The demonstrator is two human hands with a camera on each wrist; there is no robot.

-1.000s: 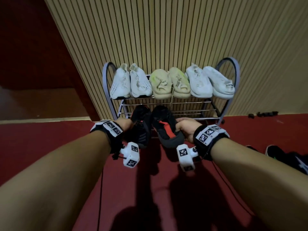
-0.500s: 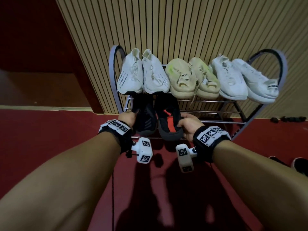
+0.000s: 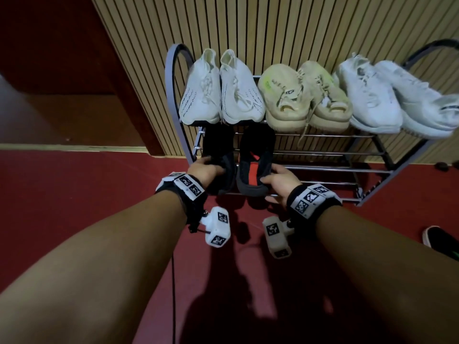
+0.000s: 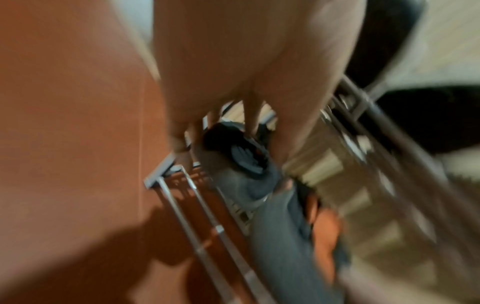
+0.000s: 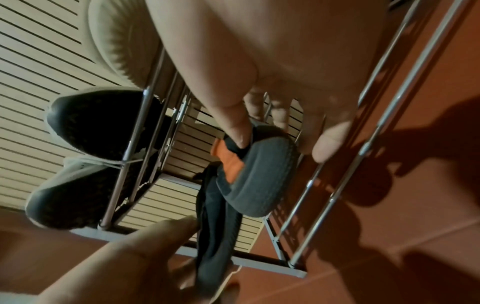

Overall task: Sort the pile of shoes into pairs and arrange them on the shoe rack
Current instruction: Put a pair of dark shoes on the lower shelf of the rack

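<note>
A metal shoe rack [image 3: 323,170] stands against a slatted wall. Its top shelf holds a white pair [image 3: 221,95], a beige pair [image 3: 303,98] and a pale pair [image 3: 392,100]. On the lower shelf's left end lie two black shoes, toes toward the wall. My left hand [image 3: 213,168] grips the heel of the left black shoe [image 3: 218,150]. My right hand [image 3: 270,176] pinches the heel of the right black shoe [image 3: 255,155], which has a red lining. In the right wrist view my thumb [image 5: 233,131] sits inside that shoe's collar [image 5: 259,181]. The left wrist view is blurred.
Another dark shoe [image 3: 439,240] lies on the red floor at the far right. Small dark objects [image 3: 442,166] sit at the wall base beyond the rack. A thin cable [image 3: 173,281] runs along the floor under my left arm. The lower shelf's right part is bare bars.
Both hands have carried the black shoes forward from in front of the rack onto its lower shelf, under the white pair. The view has come closer to the rack.
</note>
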